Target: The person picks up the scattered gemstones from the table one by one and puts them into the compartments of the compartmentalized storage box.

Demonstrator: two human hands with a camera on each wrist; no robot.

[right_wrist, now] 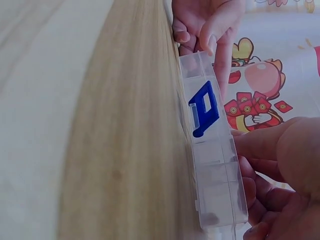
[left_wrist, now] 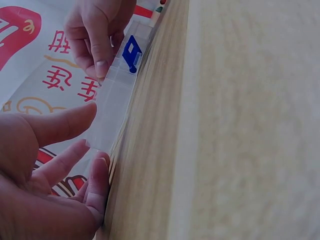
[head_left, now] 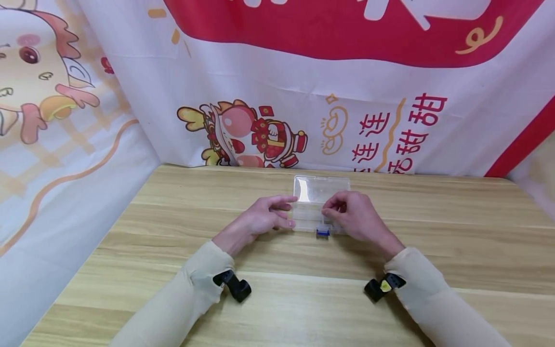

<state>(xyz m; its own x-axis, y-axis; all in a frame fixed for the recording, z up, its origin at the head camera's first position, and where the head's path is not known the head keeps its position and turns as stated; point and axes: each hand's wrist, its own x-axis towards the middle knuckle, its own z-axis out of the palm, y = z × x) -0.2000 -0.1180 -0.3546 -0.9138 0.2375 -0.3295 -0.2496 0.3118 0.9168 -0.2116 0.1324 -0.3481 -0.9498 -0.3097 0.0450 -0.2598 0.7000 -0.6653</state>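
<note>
On the table lies a clear plastic compartment box (head_left: 307, 223) with its lid (head_left: 325, 188) raised at the back and a blue latch (head_left: 323, 232) on its front. My left hand (head_left: 265, 216) is at the box's left end, fingers spread and fingertips right at the side wall. My right hand (head_left: 356, 215) reaches over the right compartments, thumb and index fingertip brought together near a divider; I cannot tell whether something small is between them. In the left wrist view the right thumb (left_wrist: 101, 52) points down at the box's inner side. The right wrist view shows several compartments through the front wall (right_wrist: 215, 172).
The wood-grain table (head_left: 277, 303) extends in front of the box and to both sides. Behind its back edge hangs a printed cloth (head_left: 260, 72) with red lettering and cartoon figures. A second printed cloth (head_left: 86, 178) hangs on the left.
</note>
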